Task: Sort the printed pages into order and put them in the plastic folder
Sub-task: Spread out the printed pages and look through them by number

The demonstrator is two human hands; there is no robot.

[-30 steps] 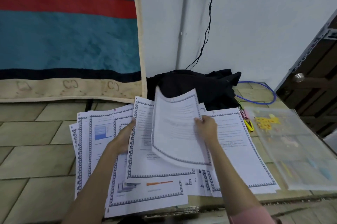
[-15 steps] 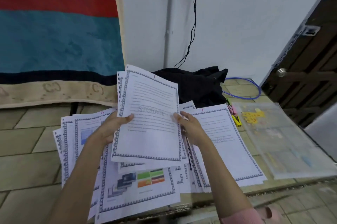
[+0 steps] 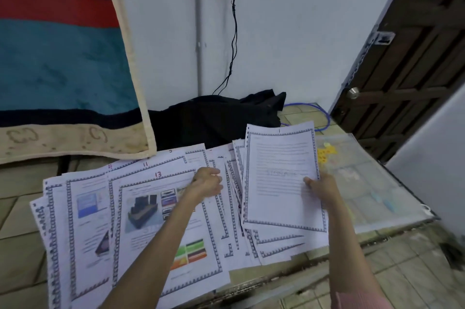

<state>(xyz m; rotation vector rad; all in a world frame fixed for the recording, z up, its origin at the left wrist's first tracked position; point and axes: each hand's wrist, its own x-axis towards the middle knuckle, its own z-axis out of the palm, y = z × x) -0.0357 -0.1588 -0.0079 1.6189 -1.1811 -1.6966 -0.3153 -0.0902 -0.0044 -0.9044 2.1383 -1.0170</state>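
A text page (image 3: 281, 178) is pinched at its right edge by the right hand (image 3: 320, 186), and the plastic folder (image 3: 372, 183) lies just to the right of that grip. The left hand (image 3: 206, 181) is laid with bent fingers on the spread pages (image 3: 151, 220), though whether a sheet is held there cannot be told. With only one edge held, the page could flop, and the loose pile could be mixed up or pushed off the bench (image 3: 289, 276).
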